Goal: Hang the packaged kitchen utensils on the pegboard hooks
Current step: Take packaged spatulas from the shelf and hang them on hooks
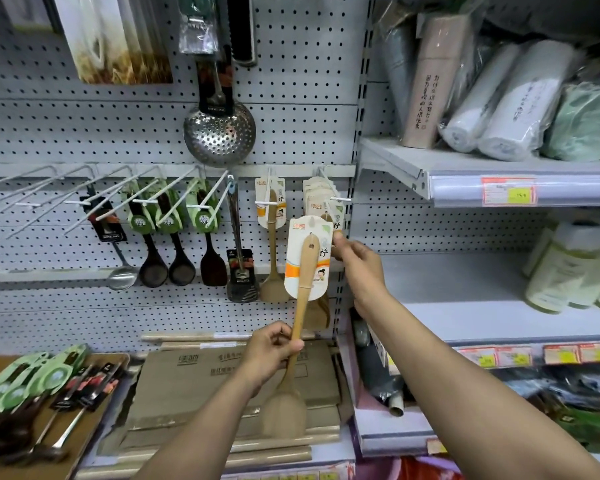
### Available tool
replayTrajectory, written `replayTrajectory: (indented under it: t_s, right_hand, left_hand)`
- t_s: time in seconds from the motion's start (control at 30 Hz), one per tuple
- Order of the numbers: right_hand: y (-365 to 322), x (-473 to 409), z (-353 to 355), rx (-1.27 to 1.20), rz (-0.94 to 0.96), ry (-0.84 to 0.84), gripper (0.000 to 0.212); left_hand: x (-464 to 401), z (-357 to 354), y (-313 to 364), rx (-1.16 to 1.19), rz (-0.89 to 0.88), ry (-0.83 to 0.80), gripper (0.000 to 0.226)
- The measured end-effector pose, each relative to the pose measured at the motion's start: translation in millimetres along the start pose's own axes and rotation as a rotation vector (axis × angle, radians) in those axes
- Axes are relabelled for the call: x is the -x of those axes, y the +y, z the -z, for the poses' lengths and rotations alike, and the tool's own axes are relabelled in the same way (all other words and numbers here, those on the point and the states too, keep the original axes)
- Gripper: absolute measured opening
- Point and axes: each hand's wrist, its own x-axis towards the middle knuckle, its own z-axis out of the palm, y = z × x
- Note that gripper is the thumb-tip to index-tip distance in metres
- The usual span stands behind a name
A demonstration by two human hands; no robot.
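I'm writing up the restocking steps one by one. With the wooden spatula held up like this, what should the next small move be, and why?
Probably lift the wooden spatula slightly up and right so the hole in its card meets the tip of the rightmost hook. The left hand grips the handle, the right hand pinches the card's edge, and the card hangs just below that hook, where matching cards already hang.

Matt pale wood spatula [300, 306] — glossy card sleeve [307, 258] — shiny perforated metal skimmer [219, 135]
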Motion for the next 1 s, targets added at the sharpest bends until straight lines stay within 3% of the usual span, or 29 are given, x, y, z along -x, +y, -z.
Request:
replayTrajectory:
  t_s: [0.17, 0.33, 0.77, 1.0]
  right_hand:
    - [-13.1, -6.5, 5.1, 0.003, 0.086, 0.063, 0.005]
    - [-24.8, -14.0, 9.5, 0.082, 0.077, 0.095, 0.008]
    - [-23.7, -28.9, 9.5, 0.065, 0.057, 0.111, 0.011]
    - [-28.7, -57.9, -3.8, 0.224, -0.011, 0.005, 0.012]
  left_hand:
    - [-1.7, -21.4, 7.6, -0.012, -0.025, -0.039, 0.016]
    - [-5.1, -30.2, 12.1, -0.009, -0.025, -0.043, 0.023]
    - [-28.7, -39.8, 6.6, -0.024, -0.018, -0.03, 0.015]
    - [-59.7, -38.4, 14.8, -0.066, -0.039, -0.005, 0.013]
